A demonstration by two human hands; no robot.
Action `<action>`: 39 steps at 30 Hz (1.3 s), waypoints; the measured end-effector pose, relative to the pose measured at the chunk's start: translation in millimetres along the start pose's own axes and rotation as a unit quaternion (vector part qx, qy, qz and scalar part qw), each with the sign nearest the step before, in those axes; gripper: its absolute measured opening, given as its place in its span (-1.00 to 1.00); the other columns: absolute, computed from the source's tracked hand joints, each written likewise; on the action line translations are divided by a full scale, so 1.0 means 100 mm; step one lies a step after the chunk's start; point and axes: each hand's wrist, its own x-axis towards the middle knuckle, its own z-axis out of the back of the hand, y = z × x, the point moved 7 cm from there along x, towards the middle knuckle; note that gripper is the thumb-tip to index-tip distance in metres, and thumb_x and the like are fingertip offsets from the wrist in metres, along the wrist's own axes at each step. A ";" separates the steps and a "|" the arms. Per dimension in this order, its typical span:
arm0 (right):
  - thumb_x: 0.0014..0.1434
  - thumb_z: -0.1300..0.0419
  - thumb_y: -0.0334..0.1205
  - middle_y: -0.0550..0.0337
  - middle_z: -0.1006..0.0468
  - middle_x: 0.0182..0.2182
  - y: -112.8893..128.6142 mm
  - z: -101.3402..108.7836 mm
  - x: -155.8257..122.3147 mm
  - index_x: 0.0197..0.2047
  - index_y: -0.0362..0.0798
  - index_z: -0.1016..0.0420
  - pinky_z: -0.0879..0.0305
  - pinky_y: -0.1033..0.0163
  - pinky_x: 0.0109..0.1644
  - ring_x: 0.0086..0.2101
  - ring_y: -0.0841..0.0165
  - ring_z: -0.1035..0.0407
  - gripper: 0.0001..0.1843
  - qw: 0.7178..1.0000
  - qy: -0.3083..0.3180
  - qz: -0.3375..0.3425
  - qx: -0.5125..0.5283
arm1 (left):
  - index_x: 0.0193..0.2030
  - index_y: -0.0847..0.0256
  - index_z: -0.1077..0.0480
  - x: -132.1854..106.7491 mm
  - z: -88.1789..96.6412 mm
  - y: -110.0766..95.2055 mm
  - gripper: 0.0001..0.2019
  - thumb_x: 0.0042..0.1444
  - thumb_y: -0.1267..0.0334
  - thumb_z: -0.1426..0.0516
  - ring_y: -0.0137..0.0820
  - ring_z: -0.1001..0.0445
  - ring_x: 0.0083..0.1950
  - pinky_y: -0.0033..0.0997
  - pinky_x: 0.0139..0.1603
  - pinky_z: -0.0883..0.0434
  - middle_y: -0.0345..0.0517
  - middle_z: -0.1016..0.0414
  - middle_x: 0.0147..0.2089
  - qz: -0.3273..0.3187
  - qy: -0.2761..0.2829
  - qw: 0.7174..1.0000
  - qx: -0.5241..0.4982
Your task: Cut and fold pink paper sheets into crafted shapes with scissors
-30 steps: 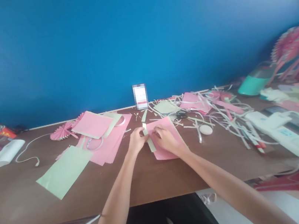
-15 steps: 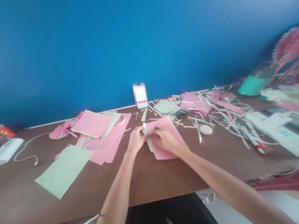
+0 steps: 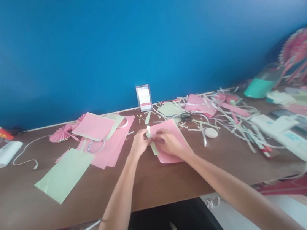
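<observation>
A pink sheet of paper (image 3: 168,158) lies on the brown table in front of me, with a pale green folded strip (image 3: 155,149) along its left edge. My left hand (image 3: 140,142) pinches that strip near its upper part, thumb and fingertips together. Close beside it, my right hand (image 3: 169,142) rests over the pink side with its fingers bent and pressed together at the fold. The fingertips of both hands nearly meet and hide part of the strip.
Pink and green sheets (image 3: 64,176) and a pink pleated fan (image 3: 61,133) lie to the left. A phone (image 3: 144,98) stands against the blue wall. Paper scraps, a white oval object (image 3: 211,133), pens (image 3: 263,147) and a power strip (image 3: 298,139) with cables crowd the right.
The right fingertips have shifted slightly toward the left hand along the fold. The sheet stays in place, and the view has drifted very slightly.
</observation>
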 end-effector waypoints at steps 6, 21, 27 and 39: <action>0.18 -0.08 -0.38 0.12 -0.40 -0.04 0.01 0.00 -0.01 -0.16 0.06 -0.56 -0.20 0.14 0.02 -0.14 0.28 -0.33 -0.73 1.000 -0.003 0.005 -0.020 | 0.07 0.27 -0.36 0.02 -0.03 -0.01 -0.55 0.02 0.22 -0.22 -0.48 -0.46 -0.44 -0.42 -0.37 -0.44 0.08 -0.43 0.04 0.000 0.040 0.999 -0.017; 0.08 -0.22 -0.25 0.05 -0.31 0.06 0.04 0.03 -0.03 -0.04 0.06 -0.45 -0.10 0.01 0.17 0.06 0.17 -0.23 -0.67 0.998 0.058 0.034 0.022 | 0.05 0.25 -0.38 0.02 -0.01 0.04 -0.57 0.01 0.22 -0.22 -0.45 -0.47 -0.39 -0.40 -0.31 -0.45 0.05 -0.44 0.03 0.011 0.034 0.999 -0.010; 0.12 -0.19 -0.20 0.08 -0.31 0.07 -0.01 0.03 -0.02 -0.06 0.10 -0.49 -0.11 -0.03 0.18 0.10 0.16 -0.20 -0.72 0.995 0.082 0.019 0.049 | 0.05 0.24 -0.38 0.03 -0.02 0.02 -0.57 0.01 0.23 -0.22 -0.47 -0.46 -0.37 -0.42 -0.32 -0.45 0.05 -0.40 0.08 0.004 0.036 0.999 -0.014; 0.09 -0.24 -0.09 0.12 -0.31 0.07 0.05 0.04 -0.04 -0.07 0.16 -0.49 -0.06 -0.10 0.19 0.09 0.13 -0.19 -0.70 0.995 0.091 0.019 0.041 | 0.02 0.24 -0.39 0.03 -0.01 0.01 -0.57 0.01 0.13 -0.23 -0.44 -0.46 -0.34 -0.42 -0.37 -0.43 0.09 -0.37 0.11 -0.004 0.037 0.999 -0.010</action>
